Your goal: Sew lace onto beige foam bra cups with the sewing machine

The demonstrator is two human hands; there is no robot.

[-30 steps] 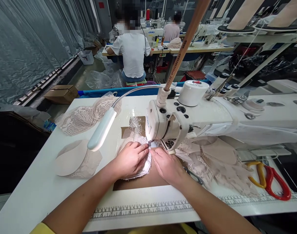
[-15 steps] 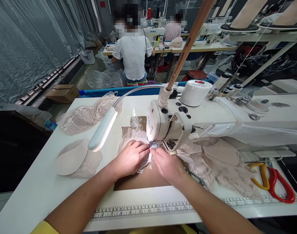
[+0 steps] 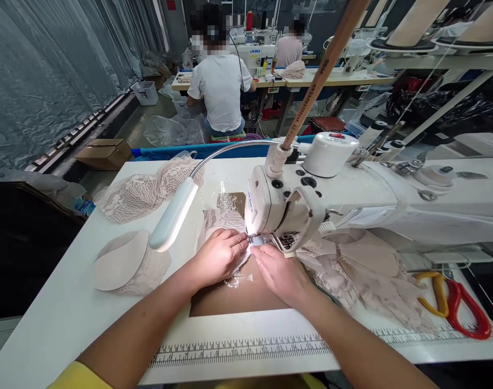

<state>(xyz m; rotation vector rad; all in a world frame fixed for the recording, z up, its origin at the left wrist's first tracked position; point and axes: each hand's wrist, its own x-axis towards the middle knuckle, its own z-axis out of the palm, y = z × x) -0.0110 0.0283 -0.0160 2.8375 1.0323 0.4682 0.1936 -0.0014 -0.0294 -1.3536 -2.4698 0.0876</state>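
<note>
My left hand (image 3: 221, 254) lies closed over a piece of beige lace fabric (image 3: 225, 219), its fingertips pressing the edge beside the presser foot of the white sewing machine (image 3: 266, 202). Just right of it, my right hand (image 3: 279, 272) has its fingers together, with the tips on the fabric's edge in front of the foot. The needle and part of the lace are hidden by the machine head and my fingers. Under both hands is a shiny brown plate (image 3: 242, 297) set in the white table (image 3: 108, 337).
Lace bra cups (image 3: 133, 197) and smooth beige cups (image 3: 120, 262) lie at left. More lace pieces (image 3: 371, 275) and red-and-yellow-handled scissors (image 3: 465, 308) are at right. A lamp (image 3: 173, 213) hangs over the table. A ruler strip (image 3: 238, 352) runs along the front. Co-workers (image 3: 220, 89) sit beyond.
The lace has slid a little away from me under the foot, so less of it shows below my left hand. Both hands stay close to the foot; the view has shifted slightly.
</note>
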